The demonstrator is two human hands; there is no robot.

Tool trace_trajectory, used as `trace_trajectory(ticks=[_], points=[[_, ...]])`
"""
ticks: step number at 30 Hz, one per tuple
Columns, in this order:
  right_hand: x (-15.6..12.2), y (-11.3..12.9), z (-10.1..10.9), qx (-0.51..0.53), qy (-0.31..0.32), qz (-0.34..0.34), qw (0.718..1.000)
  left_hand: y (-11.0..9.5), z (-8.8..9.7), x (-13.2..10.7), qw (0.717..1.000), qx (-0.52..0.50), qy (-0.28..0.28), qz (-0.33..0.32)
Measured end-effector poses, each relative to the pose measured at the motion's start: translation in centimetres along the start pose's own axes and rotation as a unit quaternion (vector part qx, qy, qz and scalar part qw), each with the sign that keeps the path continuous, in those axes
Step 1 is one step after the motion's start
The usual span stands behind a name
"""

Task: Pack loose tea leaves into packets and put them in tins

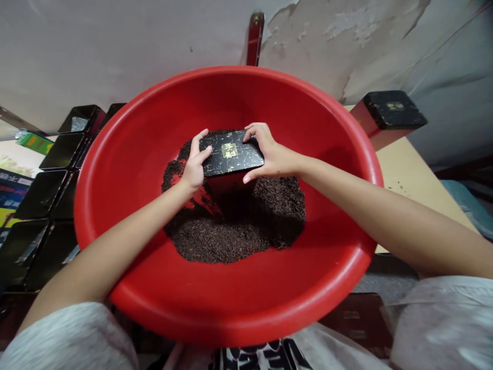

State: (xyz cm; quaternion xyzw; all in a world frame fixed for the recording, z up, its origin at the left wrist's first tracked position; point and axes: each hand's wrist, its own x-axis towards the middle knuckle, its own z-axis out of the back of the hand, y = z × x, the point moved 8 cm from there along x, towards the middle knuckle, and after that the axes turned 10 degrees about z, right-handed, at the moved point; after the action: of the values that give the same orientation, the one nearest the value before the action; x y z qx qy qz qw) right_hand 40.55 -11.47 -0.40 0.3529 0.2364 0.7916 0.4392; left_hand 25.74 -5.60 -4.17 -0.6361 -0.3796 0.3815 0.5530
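Note:
A tin with a black, gold-flecked lid [232, 152] stands in the middle of a big red basin [231, 295]. My left hand [196, 163] grips the tin's left end, thumb on the lid's top and fingers at its far corner. On the opposite end, my right hand [271, 154] is closed round the lid's right edge, thumb low on the near side. Loose dark dried leaves, like tea [223, 239], lie around the tin on the basin floor. The tin's lower part is in shadow, so I cannot tell how it meets the leaves.
Several open black tins [42, 195] stand in rows left of the basin. A lidded red and black tin [395, 110] is at the right on a pale tabletop [416, 180]. Behind the basin rises a wall with peeling paint [346, 41]. A green box [34, 142] lies far left.

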Motion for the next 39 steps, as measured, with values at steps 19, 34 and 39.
trace_trajectory(ticks=[19,34,39], points=[[-0.8,-3.4,-0.4,0.216,-0.235,-0.252,0.914,1.1,-0.6,0.0,0.993,-0.05,-0.048,0.091],[-1.5,-2.1,-0.2,0.188,-0.257,-0.242,0.917,1.1,-0.6,-1.0,0.987,-0.065,-0.066,0.133],[-1.1,-3.1,-0.1,0.171,-0.245,-0.234,0.925,1.1,-0.3,-1.1,0.987,-0.031,-0.087,0.129]])
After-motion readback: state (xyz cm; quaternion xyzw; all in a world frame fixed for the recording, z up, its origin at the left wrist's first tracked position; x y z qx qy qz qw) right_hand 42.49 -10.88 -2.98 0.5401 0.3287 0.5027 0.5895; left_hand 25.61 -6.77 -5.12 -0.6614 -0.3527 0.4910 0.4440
